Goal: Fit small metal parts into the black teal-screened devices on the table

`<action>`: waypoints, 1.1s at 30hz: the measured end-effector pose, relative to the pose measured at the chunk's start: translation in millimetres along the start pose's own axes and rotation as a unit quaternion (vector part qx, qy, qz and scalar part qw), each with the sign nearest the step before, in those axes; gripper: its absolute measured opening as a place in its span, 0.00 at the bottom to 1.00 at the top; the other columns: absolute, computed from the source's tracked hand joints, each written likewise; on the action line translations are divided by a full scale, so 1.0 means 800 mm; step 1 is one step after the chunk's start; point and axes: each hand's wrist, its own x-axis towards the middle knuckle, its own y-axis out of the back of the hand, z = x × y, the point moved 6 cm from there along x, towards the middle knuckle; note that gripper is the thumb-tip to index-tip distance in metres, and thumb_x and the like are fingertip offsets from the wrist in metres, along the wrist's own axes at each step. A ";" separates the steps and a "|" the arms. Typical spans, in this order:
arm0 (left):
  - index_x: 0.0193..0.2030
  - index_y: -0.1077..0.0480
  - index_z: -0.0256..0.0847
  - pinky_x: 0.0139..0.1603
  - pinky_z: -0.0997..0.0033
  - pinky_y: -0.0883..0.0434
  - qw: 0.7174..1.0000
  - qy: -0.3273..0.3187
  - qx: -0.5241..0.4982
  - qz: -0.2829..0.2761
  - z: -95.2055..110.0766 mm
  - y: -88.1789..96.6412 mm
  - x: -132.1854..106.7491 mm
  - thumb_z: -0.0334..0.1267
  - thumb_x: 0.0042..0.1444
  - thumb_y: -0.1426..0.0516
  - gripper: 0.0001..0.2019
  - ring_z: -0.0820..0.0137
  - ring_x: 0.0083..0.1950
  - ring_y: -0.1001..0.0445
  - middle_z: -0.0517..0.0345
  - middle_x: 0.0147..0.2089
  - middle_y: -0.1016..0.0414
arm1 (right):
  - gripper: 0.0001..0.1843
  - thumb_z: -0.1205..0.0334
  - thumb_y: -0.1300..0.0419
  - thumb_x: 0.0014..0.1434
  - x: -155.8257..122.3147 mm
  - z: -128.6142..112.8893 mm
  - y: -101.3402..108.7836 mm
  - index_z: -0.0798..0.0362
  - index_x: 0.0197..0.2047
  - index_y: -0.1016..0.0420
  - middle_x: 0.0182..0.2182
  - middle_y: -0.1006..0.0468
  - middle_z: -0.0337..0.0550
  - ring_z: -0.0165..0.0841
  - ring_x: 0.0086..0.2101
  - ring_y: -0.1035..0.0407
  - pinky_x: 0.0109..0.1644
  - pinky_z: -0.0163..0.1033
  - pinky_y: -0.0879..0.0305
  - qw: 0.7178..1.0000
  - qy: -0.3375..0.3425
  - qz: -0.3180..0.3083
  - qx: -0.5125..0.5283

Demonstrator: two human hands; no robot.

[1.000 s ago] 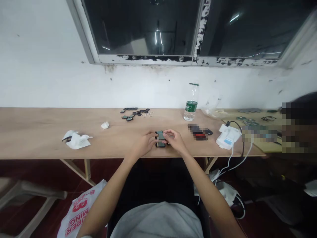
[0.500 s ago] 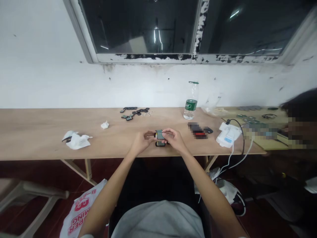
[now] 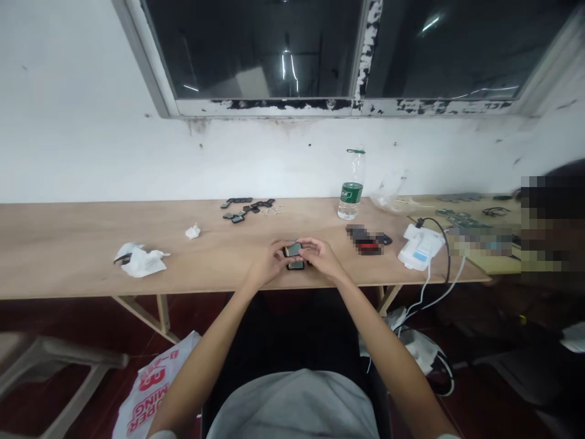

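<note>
Both of my hands meet over the near edge of a long wooden table (image 3: 68, 244). My left hand (image 3: 265, 263) and my right hand (image 3: 321, 256) pinch a small dark rectangular part (image 3: 293, 249) between their fingertips, its greenish face tilted upward. Just under it a second small dark part (image 3: 295, 265) lies on the table, partly hidden by my fingers. It is too small to tell whether either hand touches that lower part.
Several small dark parts (image 3: 247, 208) lie near the wall. Crumpled tissues (image 3: 139, 259) and a scrap (image 3: 193, 231) lie left. A water bottle (image 3: 351, 189), a white charger with cables (image 3: 419, 251) and another person (image 3: 551, 225) are right. A plastic bag (image 3: 148, 390) sits on the floor.
The part held between my fingers has tilted from nearly upright to a flatter angle and dropped slightly. My hands stayed in the same spot.
</note>
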 end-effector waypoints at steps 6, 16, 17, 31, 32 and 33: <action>0.56 0.21 0.40 0.55 0.59 0.24 0.991 0.004 0.116 -0.068 -0.021 -0.015 0.033 0.37 0.62 0.40 0.17 0.58 0.48 0.21 0.48 0.54 0.19 | 0.14 0.61 0.41 0.65 0.018 0.022 0.074 0.54 0.51 0.20 0.45 0.15 0.52 0.41 0.41 0.19 0.50 0.48 0.23 0.971 0.037 0.116 -0.207; 0.54 0.20 0.39 0.62 0.55 0.29 0.981 0.026 0.177 -0.081 -0.049 -0.042 0.048 0.31 0.61 0.41 0.15 0.50 0.60 0.24 0.44 0.58 0.20 | 0.15 0.62 0.39 0.63 0.077 0.043 0.096 0.56 0.25 0.21 0.25 0.19 0.46 0.38 0.32 0.25 0.39 0.37 0.34 0.891 -0.026 0.037 -0.452; 0.55 0.20 0.39 0.61 0.56 0.28 0.979 0.033 0.180 -0.086 -0.051 -0.044 0.047 0.31 0.62 0.41 0.16 0.51 0.59 0.23 0.43 0.58 0.20 | 0.17 0.61 0.37 0.61 0.082 0.045 0.096 0.56 0.21 0.24 0.21 0.22 0.44 0.37 0.28 0.27 0.36 0.36 0.36 0.892 -0.039 0.033 -0.449; 0.52 0.21 0.33 0.56 0.52 0.24 0.990 0.099 0.095 -0.044 -0.112 0.051 0.030 0.38 0.55 0.35 0.18 0.50 0.52 0.20 0.39 0.54 0.18 | 0.09 0.58 0.30 0.50 0.128 0.057 0.111 0.55 0.30 0.21 0.29 0.16 0.47 0.39 0.31 0.21 0.33 0.36 0.28 0.963 -0.020 0.099 -0.249; 0.51 0.20 0.33 0.57 0.52 0.24 0.990 0.101 0.092 -0.046 -0.116 0.053 0.027 0.40 0.54 0.34 0.19 0.50 0.52 0.19 0.40 0.54 0.18 | 0.10 0.58 0.29 0.49 0.131 0.056 0.108 0.55 0.30 0.21 0.30 0.15 0.48 0.40 0.32 0.21 0.35 0.37 0.27 0.967 -0.007 0.104 -0.231; 0.51 0.20 0.35 0.58 0.52 0.25 0.990 0.100 0.087 -0.048 -0.119 0.053 0.025 0.41 0.54 0.33 0.19 0.50 0.53 0.19 0.40 0.54 0.18 | 0.11 0.57 0.28 0.48 0.133 0.055 0.106 0.55 0.31 0.21 0.32 0.15 0.49 0.41 0.34 0.20 0.37 0.39 0.26 0.972 0.008 0.107 -0.211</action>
